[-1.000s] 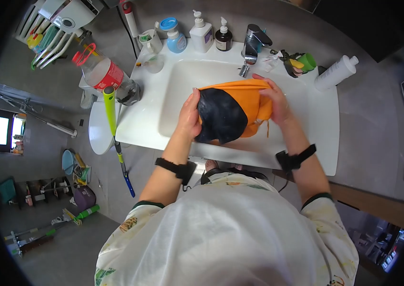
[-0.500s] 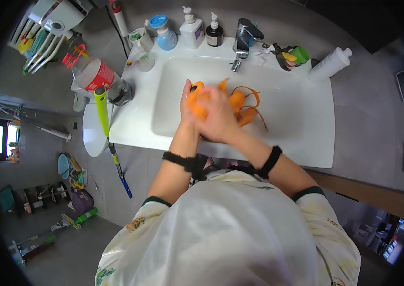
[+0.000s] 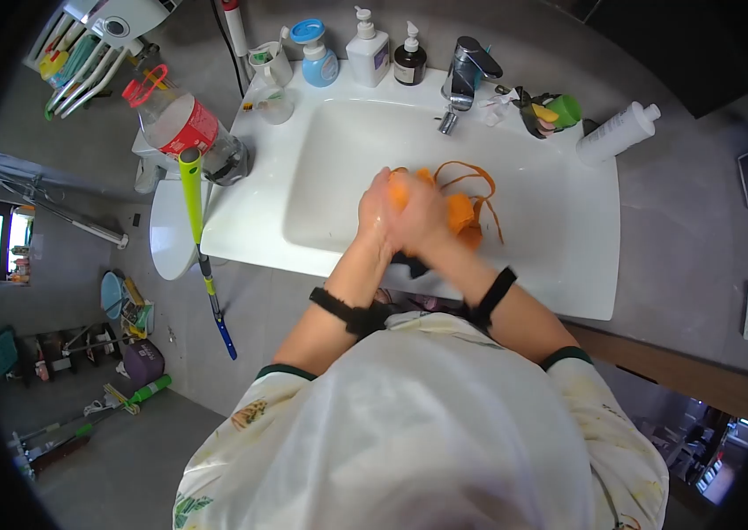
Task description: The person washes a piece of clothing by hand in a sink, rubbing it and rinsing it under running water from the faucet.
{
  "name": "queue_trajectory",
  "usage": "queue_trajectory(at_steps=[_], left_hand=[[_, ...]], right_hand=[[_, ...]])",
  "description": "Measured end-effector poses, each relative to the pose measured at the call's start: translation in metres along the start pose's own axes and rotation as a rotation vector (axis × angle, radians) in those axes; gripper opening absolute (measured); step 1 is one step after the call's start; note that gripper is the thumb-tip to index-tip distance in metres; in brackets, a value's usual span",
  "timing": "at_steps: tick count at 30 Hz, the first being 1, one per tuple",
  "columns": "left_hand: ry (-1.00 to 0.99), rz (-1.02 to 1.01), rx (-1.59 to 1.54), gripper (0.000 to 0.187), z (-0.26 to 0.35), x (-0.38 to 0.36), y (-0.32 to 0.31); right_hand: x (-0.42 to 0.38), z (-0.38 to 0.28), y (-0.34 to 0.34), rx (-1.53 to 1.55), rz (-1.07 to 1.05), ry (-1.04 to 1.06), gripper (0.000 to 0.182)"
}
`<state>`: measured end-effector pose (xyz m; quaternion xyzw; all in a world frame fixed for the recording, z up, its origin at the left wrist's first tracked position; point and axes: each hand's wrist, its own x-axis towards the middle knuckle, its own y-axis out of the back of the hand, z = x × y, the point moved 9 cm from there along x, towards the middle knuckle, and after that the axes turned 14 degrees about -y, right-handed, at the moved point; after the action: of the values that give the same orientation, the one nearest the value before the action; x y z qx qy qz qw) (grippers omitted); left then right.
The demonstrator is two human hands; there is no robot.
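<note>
Over the sink point(image 3: 327, 168), my left hand point(image 3: 376, 210) and my right hand point(image 3: 423, 215) are pressed together, closed around an orange cloth item with thin straps point(image 3: 460, 210). A bunched bit of it shows between my fingers, while the rest hangs out to the right of my right hand. Its narrow straps loop up and trail over the white basin. My right hand is slightly blurred and overlaps the fingers of my left. Just below my wrists, a dark piece point(image 3: 413, 263) lies at the sink's front edge.
Behind the basin stand a chrome faucet point(image 3: 465, 75), a white pump bottle point(image 3: 368, 53), a dark pump bottle point(image 3: 410, 57) and a blue bottle point(image 3: 319, 62). A large plastic bottle point(image 3: 188, 128) and a green-handled pole point(image 3: 193, 194) are at left. A white bottle point(image 3: 619, 132) stands right.
Both hands, still together, have moved right and slightly down in the view with the orange cloth item. More of it is covered by my hands, and the straps have shifted.
</note>
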<state>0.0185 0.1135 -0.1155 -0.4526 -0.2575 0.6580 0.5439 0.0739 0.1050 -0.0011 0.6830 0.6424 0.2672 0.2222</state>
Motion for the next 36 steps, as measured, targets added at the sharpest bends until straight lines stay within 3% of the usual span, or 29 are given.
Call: queue_trajectory(at_steps=[1, 2, 3, 4, 6, 8, 10, 12, 13, 14, 16, 17, 18, 19, 20, 22, 24, 26, 27, 28, 29, 31, 33, 35, 36], left_hand=[[0.010, 0.127, 0.222, 0.034, 0.013, -0.031, -0.031], [0.019, 0.089, 0.335, 0.034, 0.008, -0.031, -0.028], [0.030, 0.071, 0.309, 0.033, 0.008, -0.039, -0.035], [0.031, 0.045, 0.278, 0.033, 0.011, -0.041, -0.048], [0.029, 0.074, 0.215, 0.031, 0.021, -0.032, -0.046], [-0.044, 0.049, -0.017, 0.038, 0.019, -0.005, -0.016], [-0.070, 0.115, 0.234, 0.037, 0.020, -0.011, -0.009], [0.121, 0.141, 0.297, 0.028, 0.013, -0.041, -0.023], [0.077, 0.071, 0.262, 0.028, 0.019, -0.050, -0.037], [0.090, 0.064, 0.270, 0.028, 0.025, -0.056, -0.044], [-0.041, 0.014, 0.226, 0.032, 0.062, -0.055, -0.053], [-0.047, 0.021, 0.223, 0.032, 0.079, -0.049, -0.039], [-0.061, -0.094, 0.609, 0.034, 0.099, -0.037, -0.024], [-0.064, -0.153, 0.807, 0.035, 0.105, -0.032, -0.026], [-0.070, -0.211, 1.005, 0.037, 0.110, -0.027, -0.029], [-0.952, -0.572, 1.698, 0.046, 0.133, -0.056, -0.114], [-1.113, -0.699, 1.814, 0.052, 0.114, -0.056, -0.134], [-0.304, -0.612, 1.650, 0.055, 0.078, -0.025, -0.098], [-0.169, -0.583, 1.296, 0.044, 0.068, -0.021, -0.087], [-0.164, -0.597, 1.296, 0.044, 0.063, -0.019, -0.080], [-0.147, -0.477, 0.967, 0.042, 0.065, -0.018, -0.069], [-0.156, -0.318, 0.478, 0.039, 0.070, -0.026, -0.060], [-0.132, -0.273, 0.333, 0.040, 0.076, -0.028, -0.050], [-0.105, -0.208, 0.138, 0.044, 0.082, -0.025, -0.037], [-0.107, -0.205, 0.142, 0.044, 0.085, -0.023, -0.030]], right_hand=[[0.024, 0.034, 0.003, 0.173, -0.061, -0.325, 0.037], [0.045, 0.070, 0.002, 0.353, -0.121, -0.656, 0.037], [0.051, 0.074, -0.006, 0.395, -0.233, -0.738, 0.041], [0.053, 0.073, -0.004, 0.400, -0.225, -0.729, 0.041], [0.048, 0.036, 0.011, 0.100, -0.087, -0.377, 0.042], [0.003, -0.019, 0.016, -0.057, 0.138, 0.131, 0.040], [0.002, 0.000, 0.009, -0.050, 0.102, 0.057, 0.044], [0.043, 0.075, -0.003, -0.055, -0.179, -0.365, 0.050], [0.050, 0.082, 0.019, -0.224, -0.172, -0.458, 0.059], [0.061, 0.089, 0.041, -0.235, -0.066, -0.397, 0.063], [0.069, 0.080, 0.067, 0.041, -0.020, -0.287, 0.062], [0.070, 0.076, 0.075, 0.040, -0.029, -0.282, 0.062], [0.069, 0.072, 0.070, 0.267, -0.220, -0.344, 0.058], [0.065, 0.061, 0.065, 0.497, -0.411, -0.403, 0.054], [0.066, 0.048, 0.074, 0.503, -0.411, -0.404, 0.054], [0.052, 0.022, 0.068, 0.703, -0.641, -0.508, 0.047], [0.066, 0.017, 0.062, 0.876, -0.675, -0.423, 0.050], [0.078, 0.019, 0.059, 1.046, -0.697, -0.337, 0.054], [0.086, 0.028, 0.070, 1.117, -0.557, -0.256, 0.058], [0.091, 0.041, 0.081, 1.182, -0.410, -0.174, 0.062], [0.088, 0.061, 0.074, 1.183, -0.397, -0.177, 0.062], [0.070, 0.107, 0.032, 0.603, -0.535, -0.183, 0.073], [0.022, 0.133, -0.011, 0.347, -0.816, -0.152, 0.065], [-0.012, 0.139, -0.028, 0.433, -0.923, -0.294, 0.047], [-0.011, 0.143, -0.033, 0.436, -0.926, -0.293, 0.047]])
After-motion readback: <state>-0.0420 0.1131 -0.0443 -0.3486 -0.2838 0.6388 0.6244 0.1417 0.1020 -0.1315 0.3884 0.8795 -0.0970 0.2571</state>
